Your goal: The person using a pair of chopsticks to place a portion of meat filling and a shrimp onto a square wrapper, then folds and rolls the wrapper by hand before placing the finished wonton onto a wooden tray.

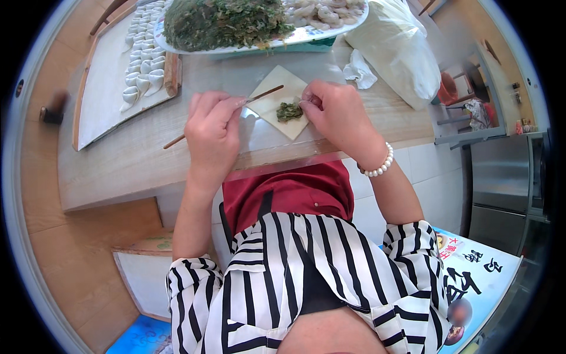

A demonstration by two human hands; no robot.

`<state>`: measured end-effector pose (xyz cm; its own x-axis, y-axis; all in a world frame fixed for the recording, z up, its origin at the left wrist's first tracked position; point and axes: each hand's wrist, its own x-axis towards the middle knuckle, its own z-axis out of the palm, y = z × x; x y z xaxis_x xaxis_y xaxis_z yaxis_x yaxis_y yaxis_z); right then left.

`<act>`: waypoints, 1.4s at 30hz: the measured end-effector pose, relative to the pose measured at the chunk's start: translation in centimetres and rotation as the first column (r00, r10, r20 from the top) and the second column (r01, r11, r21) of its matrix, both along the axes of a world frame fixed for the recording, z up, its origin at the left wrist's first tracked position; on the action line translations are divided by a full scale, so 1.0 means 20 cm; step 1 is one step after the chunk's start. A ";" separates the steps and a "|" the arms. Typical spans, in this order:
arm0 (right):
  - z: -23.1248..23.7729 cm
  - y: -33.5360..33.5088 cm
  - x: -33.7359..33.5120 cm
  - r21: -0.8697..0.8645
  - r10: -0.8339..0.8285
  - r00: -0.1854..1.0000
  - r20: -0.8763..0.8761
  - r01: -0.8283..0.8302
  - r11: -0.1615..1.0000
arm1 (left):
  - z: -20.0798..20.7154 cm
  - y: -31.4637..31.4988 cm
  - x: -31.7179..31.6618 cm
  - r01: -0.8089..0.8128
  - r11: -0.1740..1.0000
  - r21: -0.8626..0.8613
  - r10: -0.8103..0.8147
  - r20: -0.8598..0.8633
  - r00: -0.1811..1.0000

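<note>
My left hand (213, 125) is closed around a thin brown wooden stick, like a chopstick (266, 94), which slants across the wrapper's left edge. A square, pale dough wrapper (279, 79) lies on the table in front of me, one corner pointing towards me. On its right half sits a small clump of dark green filling (289, 111). Beside that clump, my right hand (342, 112) has its thumb and forefinger pinched together at the wrapper's right edge. Whatever those fingertips hold is too hidden to name. A white bead bracelet circles my right wrist.
Beyond the wrapper stands a platter (330, 33) with a green chopped filling mound (221, 23) and peeled shrimp (327, 12). Folded dumplings (144, 65) line a wood-edged tray (103, 109) at left. A crumpled tissue (359, 71) and white plastic bag (401, 53) lie at right.
</note>
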<state>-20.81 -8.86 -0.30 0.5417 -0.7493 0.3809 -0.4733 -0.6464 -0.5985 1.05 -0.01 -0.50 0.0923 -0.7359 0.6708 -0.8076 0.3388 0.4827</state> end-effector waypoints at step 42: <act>-0.09 0.16 -0.05 -0.277 0.183 0.983 0.032 -0.167 0.946 | -0.05 -0.08 0.03 0.085 0.991 0.104 -0.096 0.110 0.989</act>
<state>-21.75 -5.76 -2.04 0.6265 -0.5087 0.5906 -0.3089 -0.8577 -0.4110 1.66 -1.59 -1.44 -0.0512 -0.8011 0.5963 -0.8276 0.3682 0.4236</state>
